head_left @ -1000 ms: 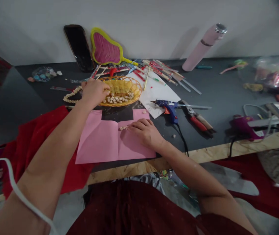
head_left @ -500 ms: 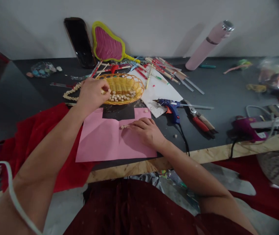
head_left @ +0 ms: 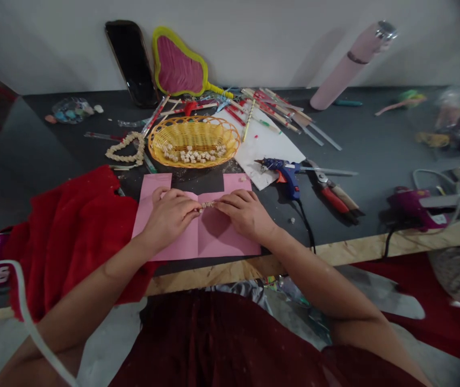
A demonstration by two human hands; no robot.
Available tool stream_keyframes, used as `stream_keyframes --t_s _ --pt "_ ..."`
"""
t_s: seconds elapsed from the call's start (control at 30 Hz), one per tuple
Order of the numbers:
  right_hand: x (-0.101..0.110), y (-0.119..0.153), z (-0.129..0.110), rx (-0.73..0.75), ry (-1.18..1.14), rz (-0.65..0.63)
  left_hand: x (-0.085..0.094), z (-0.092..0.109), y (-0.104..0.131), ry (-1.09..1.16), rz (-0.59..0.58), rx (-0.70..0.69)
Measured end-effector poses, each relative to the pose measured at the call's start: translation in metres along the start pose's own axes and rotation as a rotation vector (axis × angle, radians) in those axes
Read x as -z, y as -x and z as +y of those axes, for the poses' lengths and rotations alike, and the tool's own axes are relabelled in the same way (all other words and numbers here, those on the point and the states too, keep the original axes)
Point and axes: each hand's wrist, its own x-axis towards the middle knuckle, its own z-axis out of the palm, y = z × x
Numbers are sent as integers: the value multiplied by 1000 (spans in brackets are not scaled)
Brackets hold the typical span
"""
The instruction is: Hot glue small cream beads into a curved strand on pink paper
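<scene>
Head view: both hands meet over a folded rose-pink paper sheet [head_left: 177, 248], centre of the dark grey tabletop [head_left: 375, 188], close to its near edge. Short row of small beige pieces [head_left: 207, 205] sits between the fingertips, just right of the sheet's crease; can't tell if it touches the paper. Right hand [head_left: 248, 215]: thumb and fingers closed on the row's right end. Left hand [head_left: 173, 215]: thumb and forefinger drawn together at the left end, looks like a pinch on the row there.

Oval yellow wicker basket [head_left: 193, 124] stands beyond the sheet with loose beige cubes [head_left: 198, 156] inside; heart-shaped beige loop [head_left: 138, 156] left of it. Blue glue gun [head_left: 293, 185] lies right of the sheet, its black cable [head_left: 309, 228] running to the near edge.

Risks, my read:
- Pieces are tiny and fingertips crowd them. Uneven squeeze or a twist could pop one loose or kink the row. One stray beige cube [head_left: 292, 220] already lies near the cable.
- If the bond is weak, pulling the hands apart could split the row. Can't see what joins it.
- Light paper near the edge: a dragging wrist could shift it.
- Right forearm sweeping outward could snag the cable and pull the gun. Can't tell if it's hot.
</scene>
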Motion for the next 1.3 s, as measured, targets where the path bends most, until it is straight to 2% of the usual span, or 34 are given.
stream_keyframes --t_s 0.4,0.83,1.07,1.3 --pt "-3 1 0 9 16 37 -3 2 -6 -56 2 5" --pt "0 0 0 -4 -3 1 -4 5 -8 -78 2 56" --pt "0 1 0 -9 -1 11 -6 -2 -2 -59 26 0" --pt "2 0 -1 -31 -19 -24 -5 0 1 -49 95 -89"
